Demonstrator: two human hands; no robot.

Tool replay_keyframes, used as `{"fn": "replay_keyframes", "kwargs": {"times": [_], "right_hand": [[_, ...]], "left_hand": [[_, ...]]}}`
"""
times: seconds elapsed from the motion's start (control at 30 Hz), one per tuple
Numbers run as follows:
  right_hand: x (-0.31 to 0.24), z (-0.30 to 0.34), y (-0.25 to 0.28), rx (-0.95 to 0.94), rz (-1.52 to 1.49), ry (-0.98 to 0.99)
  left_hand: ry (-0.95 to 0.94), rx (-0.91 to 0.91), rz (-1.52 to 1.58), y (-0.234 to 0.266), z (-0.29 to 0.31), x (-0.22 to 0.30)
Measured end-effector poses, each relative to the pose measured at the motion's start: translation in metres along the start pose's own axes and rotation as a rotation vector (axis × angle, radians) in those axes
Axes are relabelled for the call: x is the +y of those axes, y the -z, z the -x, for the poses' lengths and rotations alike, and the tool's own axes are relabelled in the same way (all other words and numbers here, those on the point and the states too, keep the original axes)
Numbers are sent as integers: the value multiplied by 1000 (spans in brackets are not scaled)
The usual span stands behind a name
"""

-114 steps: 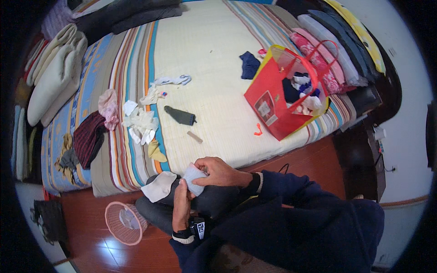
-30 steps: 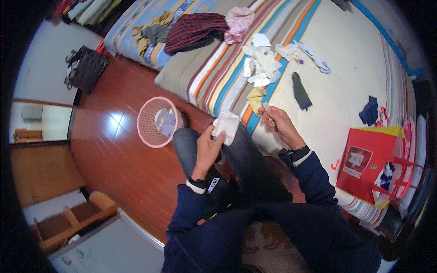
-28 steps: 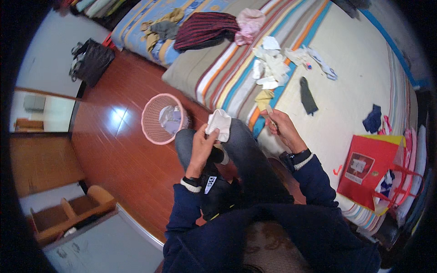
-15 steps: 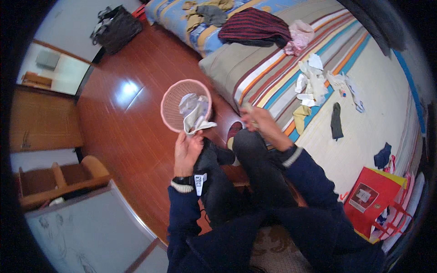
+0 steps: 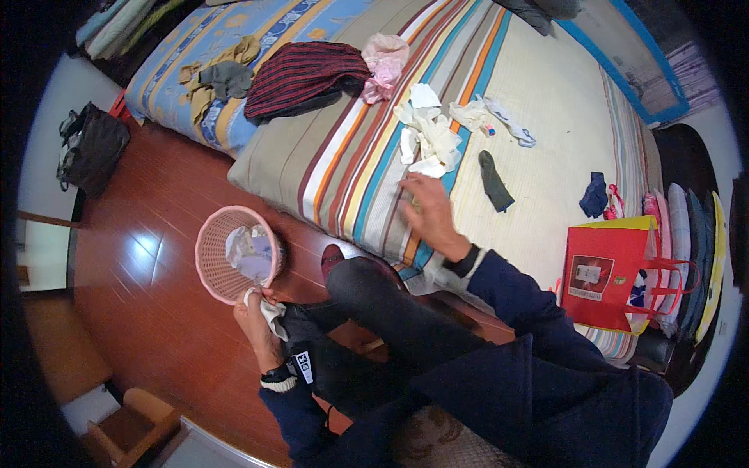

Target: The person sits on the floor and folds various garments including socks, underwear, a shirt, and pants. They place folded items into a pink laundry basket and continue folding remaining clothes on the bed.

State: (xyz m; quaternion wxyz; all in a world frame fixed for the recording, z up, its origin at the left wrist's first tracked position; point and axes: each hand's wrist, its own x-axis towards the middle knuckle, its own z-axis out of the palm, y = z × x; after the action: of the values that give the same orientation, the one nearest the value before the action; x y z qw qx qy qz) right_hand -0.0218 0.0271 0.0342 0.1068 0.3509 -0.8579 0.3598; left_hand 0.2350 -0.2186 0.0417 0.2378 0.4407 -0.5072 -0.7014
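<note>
My left hand (image 5: 253,312) is closed on a white sock (image 5: 275,314), which hangs beside my thigh just below the rim of a pink plastic basket (image 5: 209,269). Crumpled white and pale lilac cloth pieces (image 5: 253,257) lie inside that basket. Over the bed's striped edge, my right hand (image 5: 429,212) reaches with its fingers apart, its tips close to a heap of white socks (image 5: 437,144). Part of a yellowish cloth shows under its fingers. Further off lie a cream and light blue sock (image 5: 507,121) and a dark green sock (image 5: 494,183).
On the bed (image 5: 546,101) are a red-and-black striped cloth (image 5: 304,78), a pink cloth (image 5: 382,66), tan and grey socks (image 5: 222,78) and a navy sock (image 5: 594,195). A red bag (image 5: 601,273) stands at the right. A black bag (image 5: 94,148) sits on the wooden floor at far left.
My view has swung right toward the bed. My right hand has moved from above my knee to the bed beside the white socks. The white sock in my left hand now hangs outside the basket.
</note>
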Motion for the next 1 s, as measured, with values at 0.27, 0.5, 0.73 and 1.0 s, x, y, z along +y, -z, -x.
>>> {"fn": "replay_keyframes", "kwargs": {"times": [0.27,0.5,0.73,1.0], "right_hand": [[125,-38,13,147,294,-38],[150,-80,52,-38,-733,-715],[109,-17,159,-83,-1539,-830],[20,51,156,-468,-1222,-864]], "left_hand": [[211,-231,196,-60,-1,-21],[418,-294,417,-79,0,-24],[141,-536,93,-117,20,-6],[-324,-852,-394,-208,105,0]]}}
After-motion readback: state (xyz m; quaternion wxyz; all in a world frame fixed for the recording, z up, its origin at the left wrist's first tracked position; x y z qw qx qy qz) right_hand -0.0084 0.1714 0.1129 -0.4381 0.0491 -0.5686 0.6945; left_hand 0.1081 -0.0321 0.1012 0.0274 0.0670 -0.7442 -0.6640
